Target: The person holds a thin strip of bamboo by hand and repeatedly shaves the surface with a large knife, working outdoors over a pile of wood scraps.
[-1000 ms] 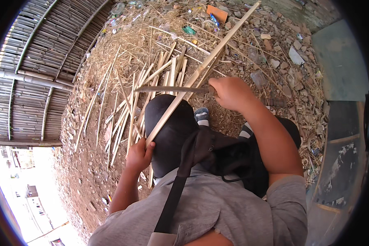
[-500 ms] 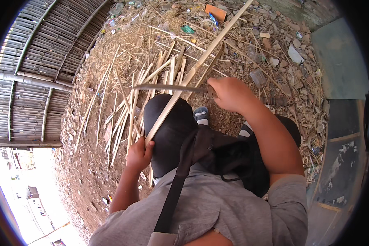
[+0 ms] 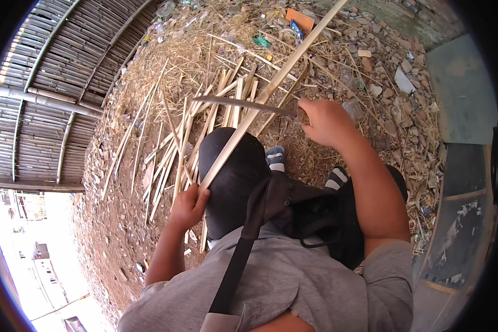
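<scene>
My left hand (image 3: pixel 189 207) is closed round the near end of a long pale bamboo strip (image 3: pixel 235 143). The strip slants up over my dark-trousered left knee (image 3: pixel 243 160) and reaches far to the upper right. In my right hand (image 3: pixel 325 123) is the handle of a long dark machete (image 3: pixel 243 103), fingers wrapped round it. Its blade points left and crosses the strip beyond the knee; whether it cuts into the strip I cannot tell. Behind the blade and left of the knee lies a loose pile of split bamboo strips (image 3: pixel 163 157).
Stones, straw and litter cover the ground, with a green scrap (image 3: pixel 262 41) and an orange piece (image 3: pixel 300 21) at the far side. A bamboo slat wall (image 3: pixel 44 72) stands left, grey panels (image 3: pixel 462 91) right. My sandalled foot (image 3: pixel 275 159) is between the knees.
My right hand and the machete have shifted a little to the right, and the blade now tilts down toward the handle. The left hand keeps its hold on the strip.
</scene>
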Demonstrator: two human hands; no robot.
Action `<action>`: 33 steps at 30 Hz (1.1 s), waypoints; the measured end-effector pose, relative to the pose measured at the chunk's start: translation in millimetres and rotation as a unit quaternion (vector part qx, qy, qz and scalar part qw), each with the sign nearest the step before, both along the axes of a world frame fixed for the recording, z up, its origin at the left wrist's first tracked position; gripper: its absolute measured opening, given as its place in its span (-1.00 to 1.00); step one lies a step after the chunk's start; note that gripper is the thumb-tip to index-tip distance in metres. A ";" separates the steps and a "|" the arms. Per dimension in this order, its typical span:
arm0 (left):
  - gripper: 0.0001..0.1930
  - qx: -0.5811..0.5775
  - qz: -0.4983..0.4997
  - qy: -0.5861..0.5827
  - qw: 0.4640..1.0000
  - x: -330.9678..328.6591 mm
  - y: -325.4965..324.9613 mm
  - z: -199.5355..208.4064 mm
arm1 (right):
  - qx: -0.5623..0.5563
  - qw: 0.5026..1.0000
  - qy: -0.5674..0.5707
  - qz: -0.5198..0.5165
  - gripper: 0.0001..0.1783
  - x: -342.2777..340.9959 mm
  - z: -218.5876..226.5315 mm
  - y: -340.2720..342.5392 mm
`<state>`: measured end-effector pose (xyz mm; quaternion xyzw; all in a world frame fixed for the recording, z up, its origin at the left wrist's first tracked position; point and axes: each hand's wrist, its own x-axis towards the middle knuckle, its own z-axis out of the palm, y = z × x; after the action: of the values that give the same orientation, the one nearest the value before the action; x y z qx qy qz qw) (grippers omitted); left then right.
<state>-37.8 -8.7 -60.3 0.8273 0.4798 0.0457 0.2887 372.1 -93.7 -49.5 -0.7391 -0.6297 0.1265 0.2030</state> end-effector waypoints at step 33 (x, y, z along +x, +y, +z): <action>-0.41 0.037 0.011 0.099 0.994 13.8 -34.0 32.9 | -0.013 0.998 0.051 0.042 -0.68 12.4 -7.6 -12.8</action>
<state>-24.0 -42.7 -27.4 0.8326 0.5131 -0.0159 0.2082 384.5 -106.6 -57.1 -0.7074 -0.6473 0.1804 0.2193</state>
